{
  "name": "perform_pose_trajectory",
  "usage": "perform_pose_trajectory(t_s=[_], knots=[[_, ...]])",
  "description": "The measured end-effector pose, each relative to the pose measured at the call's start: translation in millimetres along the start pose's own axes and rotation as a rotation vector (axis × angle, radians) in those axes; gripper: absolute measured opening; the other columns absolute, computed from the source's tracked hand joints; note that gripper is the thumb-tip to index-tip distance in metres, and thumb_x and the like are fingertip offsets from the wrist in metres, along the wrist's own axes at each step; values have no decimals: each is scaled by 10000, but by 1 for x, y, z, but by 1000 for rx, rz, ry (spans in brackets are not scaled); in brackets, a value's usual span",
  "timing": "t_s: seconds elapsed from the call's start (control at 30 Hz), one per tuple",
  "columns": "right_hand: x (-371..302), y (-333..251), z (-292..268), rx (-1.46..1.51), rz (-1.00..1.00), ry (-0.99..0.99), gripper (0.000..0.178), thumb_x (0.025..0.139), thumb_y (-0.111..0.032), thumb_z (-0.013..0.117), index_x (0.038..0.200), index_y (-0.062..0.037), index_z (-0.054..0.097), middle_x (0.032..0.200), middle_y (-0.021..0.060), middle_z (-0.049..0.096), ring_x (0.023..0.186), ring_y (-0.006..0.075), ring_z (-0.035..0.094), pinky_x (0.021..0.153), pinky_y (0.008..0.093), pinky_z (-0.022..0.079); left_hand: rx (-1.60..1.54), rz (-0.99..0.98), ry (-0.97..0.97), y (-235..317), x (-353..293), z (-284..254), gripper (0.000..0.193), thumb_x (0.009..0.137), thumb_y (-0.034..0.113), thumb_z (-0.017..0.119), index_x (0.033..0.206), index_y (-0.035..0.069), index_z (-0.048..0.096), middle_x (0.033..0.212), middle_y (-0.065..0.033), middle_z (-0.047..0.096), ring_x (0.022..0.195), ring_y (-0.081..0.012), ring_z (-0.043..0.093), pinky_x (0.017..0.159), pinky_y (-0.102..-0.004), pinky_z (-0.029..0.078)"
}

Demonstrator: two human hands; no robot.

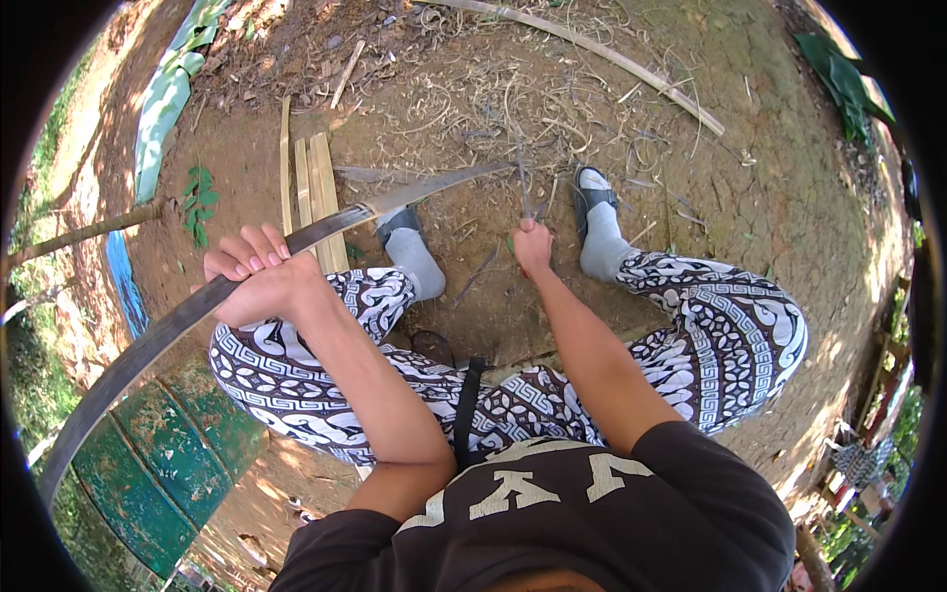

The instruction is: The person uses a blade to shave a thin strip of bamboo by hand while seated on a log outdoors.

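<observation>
A long, dark, curved bamboo strip (128,358) runs from the lower left edge, across my left thigh, to a pale, thin far end between my feet. My left hand (264,274) is closed around it, with the fingers over its top. My right hand (533,246), low between my shins, is in a fist around what looks like the handle of a narrow knife (523,183). Its thin blade points away from me and meets or crosses the strip's far end; whether they touch I cannot tell. The handle is hidden in the fist.
Several pale bamboo slats (318,187) lie by my left foot. Curled shavings (552,109) cover the dirt ahead, and a long pale strip (612,54) lies beyond them. A green rusty metal drum (163,459) stands at lower left. A stick (84,237) juts in from the left.
</observation>
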State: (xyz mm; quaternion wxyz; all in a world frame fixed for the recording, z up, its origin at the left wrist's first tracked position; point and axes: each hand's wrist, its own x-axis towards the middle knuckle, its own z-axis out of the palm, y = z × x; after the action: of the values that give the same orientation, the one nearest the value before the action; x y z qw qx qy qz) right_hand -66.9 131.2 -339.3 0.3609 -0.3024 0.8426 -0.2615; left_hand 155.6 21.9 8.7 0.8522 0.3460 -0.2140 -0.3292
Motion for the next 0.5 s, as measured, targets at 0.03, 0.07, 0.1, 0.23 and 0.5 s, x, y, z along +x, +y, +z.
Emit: perform_pose_trajectory(t_s=[0.03,0.07,0.1,0.23,0.5], knots=[[-9,3,-1,14,-1,-43,251,730,-224,645,803,13,682,821,256,679,862,416,672,795,479,505,-3,-9,0,2,1,-2,459,964,333,270,538,161,258,449,-10,251,349,-123,214,333,-248,190],[-18,5,-2,28,-2,-87,254,728,-221,643,817,13,686,838,267,677,883,430,667,806,492,500,6,-2,15,3,0,-5,449,958,321,275,538,161,257,449,-10,251,349,-123,215,333,-248,190],[-17,7,-1,50,0,-112,258,727,-219,642,831,13,689,855,279,675,904,443,662,818,505,495,3,-6,18,1,0,-3,440,951,309,281,538,161,256,450,-10,251,348,-123,216,333,-248,190],[-11,-1,10,22,101,138,255,724,-209,639,796,35,664,810,285,657,858,458,656,782,513,494,8,-9,-14,-2,-1,-1,402,924,261,295,537,160,253,449,-9,259,346,-123,223,334,-250,191],[-39,-19,10,52,149,59,284,762,-219,605,854,38,682,842,288,668,849,443,664,788,504,508,-130,-65,-112,-4,-3,-10,617,1017,490,217,521,137,315,441,-20,302,331,-133,254,310,-245,220]])
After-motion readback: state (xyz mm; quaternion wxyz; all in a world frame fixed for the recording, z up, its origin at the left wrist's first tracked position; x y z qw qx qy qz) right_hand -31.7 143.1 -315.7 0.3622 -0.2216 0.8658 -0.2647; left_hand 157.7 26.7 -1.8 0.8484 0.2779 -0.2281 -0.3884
